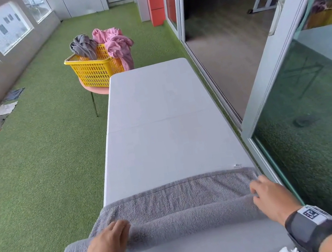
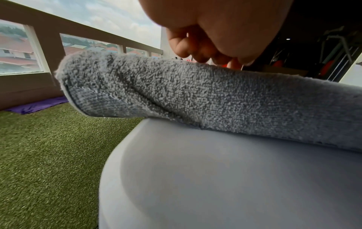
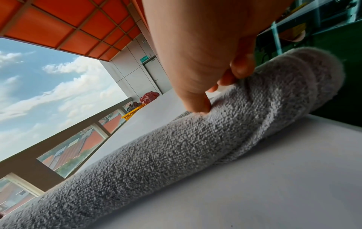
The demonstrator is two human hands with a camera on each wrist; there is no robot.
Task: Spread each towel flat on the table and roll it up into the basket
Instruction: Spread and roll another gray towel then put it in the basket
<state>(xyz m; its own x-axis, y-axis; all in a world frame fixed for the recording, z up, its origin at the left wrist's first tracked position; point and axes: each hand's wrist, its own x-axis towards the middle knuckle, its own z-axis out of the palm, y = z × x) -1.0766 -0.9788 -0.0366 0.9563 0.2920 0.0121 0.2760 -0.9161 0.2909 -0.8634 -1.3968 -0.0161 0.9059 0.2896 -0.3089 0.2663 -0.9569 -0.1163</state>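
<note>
A grey towel (image 1: 177,219) lies across the near end of the white table (image 1: 160,126), its near part rolled into a thick tube and a flat strip still spread beyond it. The roll's left end overhangs the table edge. My left hand (image 1: 109,238) rests on top of the roll near its left end, fingers laid over it. My right hand (image 1: 268,196) grips the roll's right end, fingers curled over it. In the left wrist view the left hand (image 2: 205,46) touches the top of the towel (image 2: 195,96). In the right wrist view the right hand (image 3: 195,54) digs thumb and fingers into the towel (image 3: 176,147).
A yellow basket (image 1: 95,69) stands on a pink stool past the table's far left corner, holding a crumpled grey towel (image 1: 83,46) and pink towels (image 1: 115,43). A glass sliding door (image 1: 311,100) runs close along the table's right side. Cloths (image 1: 5,108) lie on the turf at left.
</note>
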